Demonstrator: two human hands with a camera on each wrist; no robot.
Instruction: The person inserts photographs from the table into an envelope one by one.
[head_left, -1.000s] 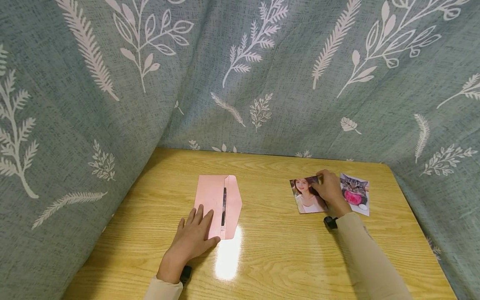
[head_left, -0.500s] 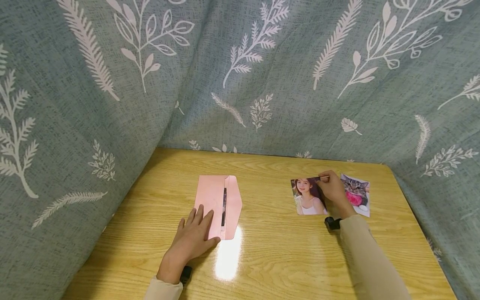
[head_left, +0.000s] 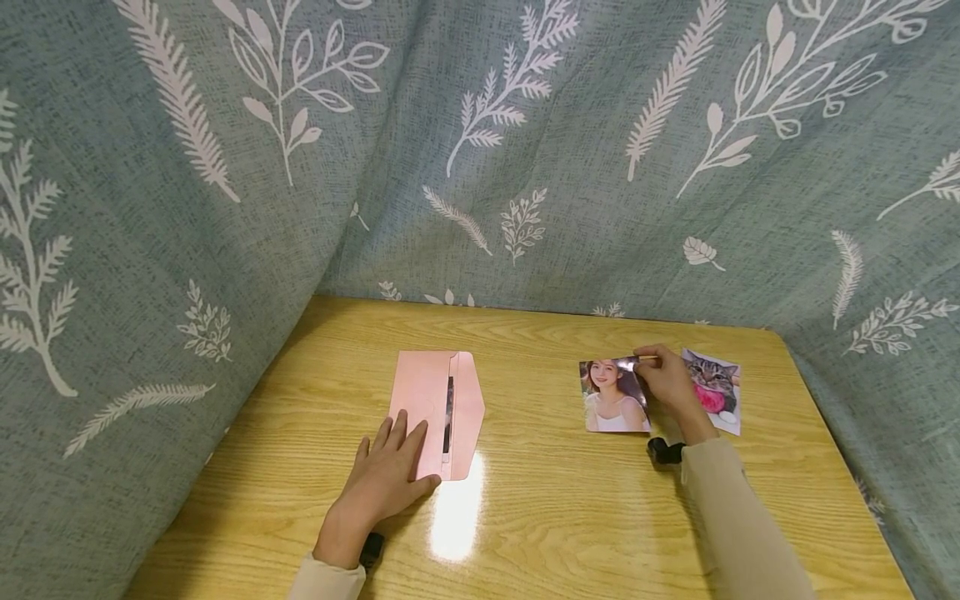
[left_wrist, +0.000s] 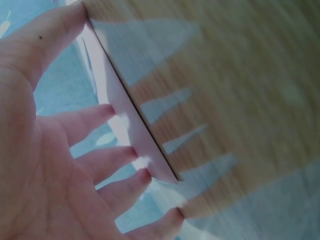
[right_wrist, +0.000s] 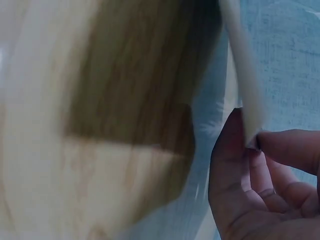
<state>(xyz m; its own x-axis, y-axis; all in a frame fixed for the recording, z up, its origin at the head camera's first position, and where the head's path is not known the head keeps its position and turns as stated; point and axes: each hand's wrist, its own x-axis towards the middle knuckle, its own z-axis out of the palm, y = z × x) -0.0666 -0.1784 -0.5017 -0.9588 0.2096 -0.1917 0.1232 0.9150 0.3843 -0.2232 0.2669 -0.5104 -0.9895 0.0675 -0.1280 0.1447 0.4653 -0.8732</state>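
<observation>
My left hand (head_left: 386, 479) rests with spread fingers on the lower left of a pink envelope (head_left: 416, 379). Its flap is unfolded to the right, and a dark printed edge shows in the slit. In the left wrist view the fingertips (left_wrist: 127, 152) lie on the envelope's surface. With thumb and fingers, my right hand (head_left: 667, 379) pinches the top right corner of a photo (head_left: 611, 408) of a person in a white top. The right wrist view has this photo (right_wrist: 245, 75) edge-on, raised off the table, its shadow below. Beside that hand lies a cat photo (head_left: 716, 387), partly covered by it.
The wooden table (head_left: 540, 500) reaches back to a blue-green leaf-patterned curtain (head_left: 480, 233), which also hangs at both sides. A bright reflection lies on the table in front of the envelope. A dark wrist camera (head_left: 663, 451) sits below the right hand.
The photo in my right hand has turned slightly and lifted, and glare now shows near its top corner. The right hand has shifted a little. My left hand and the envelope stay put.
</observation>
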